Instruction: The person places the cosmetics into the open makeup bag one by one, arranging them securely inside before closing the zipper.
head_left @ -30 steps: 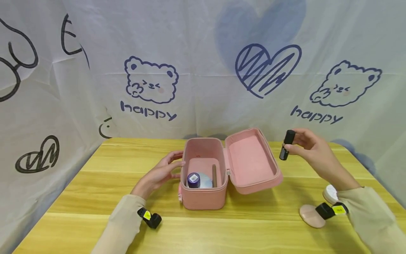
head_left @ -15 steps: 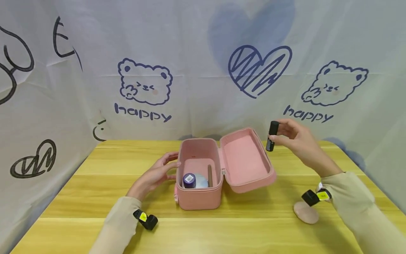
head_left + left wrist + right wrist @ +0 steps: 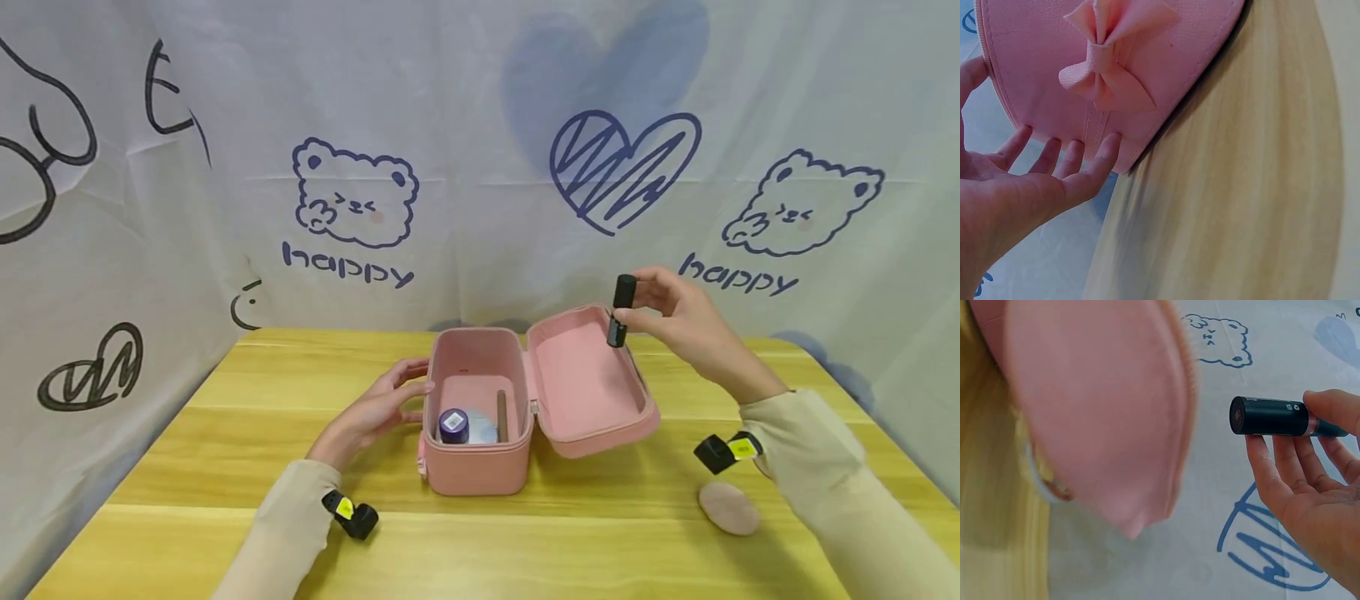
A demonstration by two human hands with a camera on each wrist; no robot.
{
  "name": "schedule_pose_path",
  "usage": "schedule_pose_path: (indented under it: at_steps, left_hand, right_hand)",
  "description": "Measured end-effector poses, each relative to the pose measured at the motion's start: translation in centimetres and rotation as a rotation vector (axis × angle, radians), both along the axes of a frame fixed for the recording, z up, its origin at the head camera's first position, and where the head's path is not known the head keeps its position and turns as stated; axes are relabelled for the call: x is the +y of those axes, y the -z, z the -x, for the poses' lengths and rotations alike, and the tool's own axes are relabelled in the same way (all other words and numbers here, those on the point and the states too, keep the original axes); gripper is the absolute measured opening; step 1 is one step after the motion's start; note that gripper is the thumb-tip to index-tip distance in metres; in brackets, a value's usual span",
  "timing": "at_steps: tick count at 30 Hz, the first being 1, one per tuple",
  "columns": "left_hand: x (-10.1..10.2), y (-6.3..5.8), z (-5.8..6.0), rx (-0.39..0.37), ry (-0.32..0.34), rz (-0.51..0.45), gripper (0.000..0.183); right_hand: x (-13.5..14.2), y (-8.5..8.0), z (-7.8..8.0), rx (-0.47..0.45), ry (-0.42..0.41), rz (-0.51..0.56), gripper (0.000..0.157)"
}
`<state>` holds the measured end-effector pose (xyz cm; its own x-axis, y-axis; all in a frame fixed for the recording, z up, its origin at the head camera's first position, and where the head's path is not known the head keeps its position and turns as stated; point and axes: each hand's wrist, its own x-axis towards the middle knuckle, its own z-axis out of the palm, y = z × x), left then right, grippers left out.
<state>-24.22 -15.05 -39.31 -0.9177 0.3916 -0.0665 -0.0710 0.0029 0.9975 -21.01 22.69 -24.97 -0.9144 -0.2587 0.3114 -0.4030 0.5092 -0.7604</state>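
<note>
A pink cosmetic case stands unzipped on the wooden table, its lid swung out to the right. Against the case's left side rests my left hand; in the left wrist view, its fingertips touch the pink wall near a bow. My right hand pinches a black lipstick tube between thumb and fingers, held upright above the lid's far right edge. Inside the case sit a dark purple round jar, a pale shiny disc and a thin brown stick.
A round beige compact-like disc lies on the wooden table below my right wrist. Behind the table hangs a white cloth with bear and heart drawings. Black cameras are strapped to both sleeves.
My right hand has carried the lipstick tube left and slightly up, from beside the lid to over its edge. The left hand stays on the case. The white round thing is now hidden.
</note>
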Motion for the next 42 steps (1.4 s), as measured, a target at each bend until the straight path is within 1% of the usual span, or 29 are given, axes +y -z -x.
schedule_pose_path:
  at_steps: [4, 10, 13, 19, 25, 29, 33, 42]
  left_hand:
    - [0.1, -0.1, 0.2, 0.0, -0.003, 0.006, 0.06]
    - [0.1, 0.1, 0.3, 0.002, 0.0, -0.002, 0.06]
    - [0.1, 0.1, 0.3, 0.001, 0.004, 0.001, 0.062]
    - [0.2, 0.1, 0.2, -0.003, 0.009, -0.008, 0.062]
    - [0.2, 0.0, 0.2, -0.005, 0.008, -0.016, 0.061]
    - [0.2, 0.0, 0.2, -0.008, 0.006, -0.002, 0.06]
    - [0.1, 0.1, 0.2, -0.015, 0.005, 0.006, 0.06]
    - [0.2, -0.1, 0.2, -0.013, 0.003, 0.004, 0.06]
  right_hand:
    - [-0.7, -0.7, 0.2, -0.006, -0.002, 0.007, 0.052]
    - [-2.0, -1.3, 0.7, -0.032, -0.014, 0.045, 0.051]
    - [-2.6, -1.7, 1.0, -0.035, -0.025, 0.047, 0.049]
    - [-4.1, -2.9, 2.6, -0.018, -0.036, 0.046, 0.042]
    - [-6.0, -3.8, 4.1, -0.032, -0.073, 0.081, 0.043]
    - [-7.0, -3.9, 5.2, -0.05, -0.072, 0.09, 0.045]
    - [-7.8, -3.7, 6.1, -0.078, -0.07, 0.095, 0.047]
    - [-9.3, -3.2, 7.2, -0.116, -0.068, 0.122, 0.046]
